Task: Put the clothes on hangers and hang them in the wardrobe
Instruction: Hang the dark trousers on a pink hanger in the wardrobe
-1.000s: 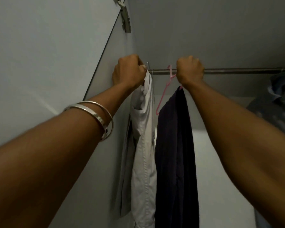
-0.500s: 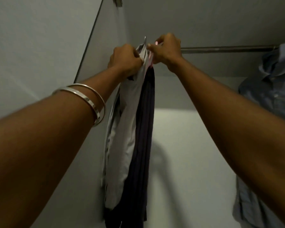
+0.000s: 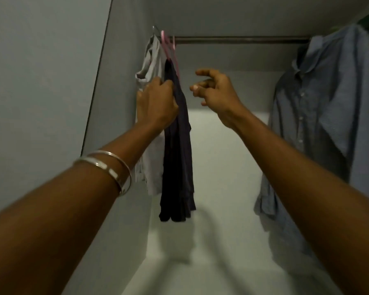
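Wardrobe rail [image 3: 241, 40], fingers [image 3: 158, 81] on dark garment [image 3: 177, 158]

Left hand [image 3: 156, 103] on dark garment [image 3: 177, 158]
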